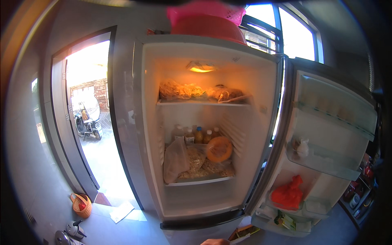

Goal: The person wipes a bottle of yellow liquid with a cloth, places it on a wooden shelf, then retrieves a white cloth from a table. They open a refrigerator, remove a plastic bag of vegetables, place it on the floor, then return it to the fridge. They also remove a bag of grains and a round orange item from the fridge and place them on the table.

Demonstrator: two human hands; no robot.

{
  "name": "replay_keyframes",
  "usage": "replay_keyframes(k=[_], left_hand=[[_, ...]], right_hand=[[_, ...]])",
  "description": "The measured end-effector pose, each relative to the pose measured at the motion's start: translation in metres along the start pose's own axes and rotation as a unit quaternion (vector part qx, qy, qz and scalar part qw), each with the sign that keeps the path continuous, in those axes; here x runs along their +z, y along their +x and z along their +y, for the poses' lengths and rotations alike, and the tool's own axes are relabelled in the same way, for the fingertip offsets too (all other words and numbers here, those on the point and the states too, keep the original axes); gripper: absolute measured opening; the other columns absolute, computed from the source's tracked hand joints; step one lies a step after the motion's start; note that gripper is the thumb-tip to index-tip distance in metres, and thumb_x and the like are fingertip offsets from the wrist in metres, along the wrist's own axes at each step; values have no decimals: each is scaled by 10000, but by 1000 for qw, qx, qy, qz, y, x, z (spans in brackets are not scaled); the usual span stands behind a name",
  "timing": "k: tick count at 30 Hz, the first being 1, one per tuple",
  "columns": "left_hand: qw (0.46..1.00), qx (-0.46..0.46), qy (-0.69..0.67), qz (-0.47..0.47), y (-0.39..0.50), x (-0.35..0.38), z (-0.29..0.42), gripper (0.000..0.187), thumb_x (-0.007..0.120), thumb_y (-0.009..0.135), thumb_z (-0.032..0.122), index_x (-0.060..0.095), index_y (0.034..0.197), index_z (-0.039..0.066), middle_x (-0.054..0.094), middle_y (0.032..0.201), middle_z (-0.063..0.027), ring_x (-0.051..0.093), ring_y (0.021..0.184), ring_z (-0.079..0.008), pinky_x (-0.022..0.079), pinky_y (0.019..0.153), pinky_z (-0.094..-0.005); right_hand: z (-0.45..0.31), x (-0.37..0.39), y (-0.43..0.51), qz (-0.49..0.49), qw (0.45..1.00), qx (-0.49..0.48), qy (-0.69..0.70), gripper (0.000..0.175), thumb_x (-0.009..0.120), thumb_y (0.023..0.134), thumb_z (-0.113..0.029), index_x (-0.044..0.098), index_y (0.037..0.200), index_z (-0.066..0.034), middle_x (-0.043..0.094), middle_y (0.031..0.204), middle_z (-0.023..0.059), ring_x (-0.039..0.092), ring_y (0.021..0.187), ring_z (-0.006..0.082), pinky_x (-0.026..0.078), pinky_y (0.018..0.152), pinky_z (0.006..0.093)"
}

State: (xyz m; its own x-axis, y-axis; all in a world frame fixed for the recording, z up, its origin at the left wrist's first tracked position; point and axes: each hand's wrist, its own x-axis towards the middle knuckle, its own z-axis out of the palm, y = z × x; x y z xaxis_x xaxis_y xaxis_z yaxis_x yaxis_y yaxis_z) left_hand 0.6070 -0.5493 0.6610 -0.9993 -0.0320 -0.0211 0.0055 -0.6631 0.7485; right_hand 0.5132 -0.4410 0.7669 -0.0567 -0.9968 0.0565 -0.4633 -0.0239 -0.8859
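Observation:
An upright refrigerator (153, 128) stands before me with its door (324, 122) swung out to the right. On its upper shelf (202, 103) lie plastic bags of food (180, 90). The lower shelf (199, 181) bears bags of pale dry food (196, 162), a round orange item in clear wrap (219, 149) and several small bottles (199, 135) behind. A red plastic bag (288, 193) sits in a door bin. Only the top edge of one hand (215, 242) shows at the bottom, below the fridge; which hand and what it holds, I cannot tell.
A wicker basket (82, 206) and metal pots (75, 229) stand on the floor at the lower left. An open doorway (88, 122) shows a parked scooter (88, 124) outside. Pink and red plastic baskets (208, 27) rest on the fridge top. A shelf with bottles (356, 199) is at right.

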Motion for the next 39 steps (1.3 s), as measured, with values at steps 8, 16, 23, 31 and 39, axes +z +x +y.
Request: replay_keyframes(k=[8, 16, 23, 31, 39], left_hand=[[996, -31, 77, 37, -16, -16, 9, 259, 614, 869, 321, 559, 998, 103, 583, 873, -62, 598, 781, -244, 467, 695, -323], [991, -57, 110, 43, -26, -24, 14, 315, 632, 858, 346, 570, 1074, 125, 624, 910, -70, 622, 800, -247, 483, 692, -316], [988, -67, 127, 51, -34, -27, 13, 373, 648, 849, 367, 580, 1141, 145, 659, 942, -77, 644, 818, -250, 497, 690, -309], [983, -66, 155, 74, -46, -29, 12, 447, 667, 839, 391, 591, 1218, 167, 699, 978, -85, 668, 837, -253, 513, 687, -301], [857, 110, 503, 9, -53, -26, 21, 307, 650, 845, 287, 634, 1094, 107, 690, 906, -60, 642, 761, -220, 509, 658, -327]], right_hand=[[11, 14, 27, -65, 979, -191, -31, 416, 672, 818, -315, 588, 1103, -23, 604, 1074, 157, 545, 1050, 325, 417, 901, 414], [50, -1, -7, 26, 997, 26, -65, 501, 693, 792, -342, 584, 1204, -78, 631, 1101, 163, 573, 1070, 344, 440, 927, 420], [74, 8, -22, 74, 971, 58, -219, 208, 668, 786, -274, 692, 874, -88, 669, 871, 147, 638, 785, 333, 497, 663, 412], [49, 12, -26, 69, 962, 201, -174, 182, 649, 814, -262, 698, 853, -91, 662, 899, 170, 635, 784, 302, 490, 680, 388], [109, 37, -1, 163, 980, 59, -102, 253, 521, 924, -173, 617, 1123, -49, 660, 1045, 59, 620, 922, 219, 481, 772, 349]])
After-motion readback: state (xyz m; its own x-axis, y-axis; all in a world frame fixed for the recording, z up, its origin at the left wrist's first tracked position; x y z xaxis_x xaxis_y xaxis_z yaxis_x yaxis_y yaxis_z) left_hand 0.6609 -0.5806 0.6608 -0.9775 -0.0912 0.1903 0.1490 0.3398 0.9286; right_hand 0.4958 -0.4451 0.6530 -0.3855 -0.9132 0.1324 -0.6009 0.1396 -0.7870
